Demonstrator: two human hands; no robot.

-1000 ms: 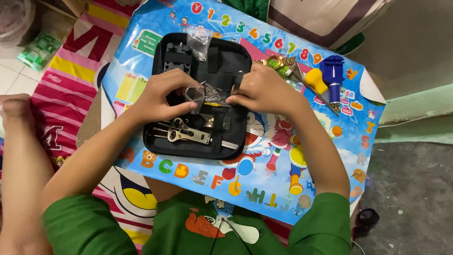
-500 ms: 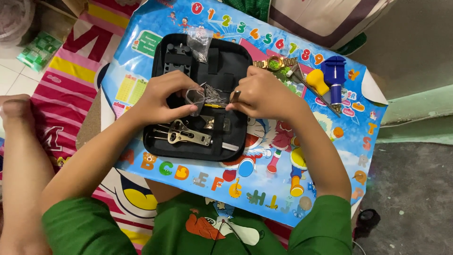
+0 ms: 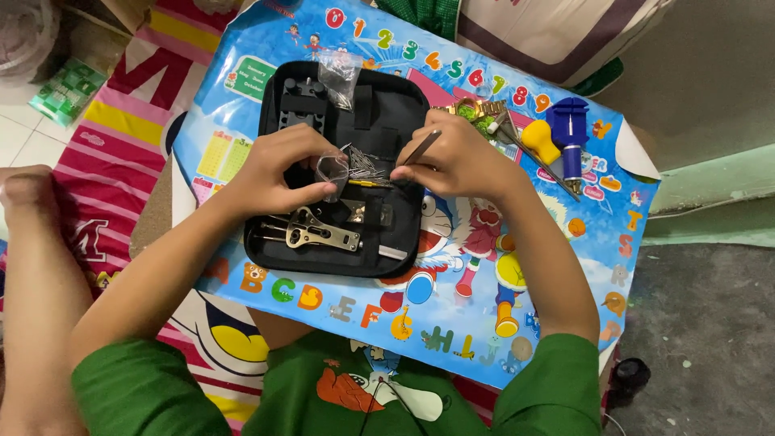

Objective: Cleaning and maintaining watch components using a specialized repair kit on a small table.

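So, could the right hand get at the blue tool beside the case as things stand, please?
Probably yes: the blue tool lies uncovered on the mat, just beyond the right hand, with nothing between them. But that hand is pinching a thin metal tool, which it would have to put down first.

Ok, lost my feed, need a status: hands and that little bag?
Left hand pinching small clear bag of pins. Right hand holding tweezers at bag mouth. Both over open black tool case. Nothing in the way.

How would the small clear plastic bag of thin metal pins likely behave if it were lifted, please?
The small clear plastic bag, pinched by the left hand, looks crumpled, so probably floppy and light. Thin metal pins fan from its mouth, so tilting might spill them.
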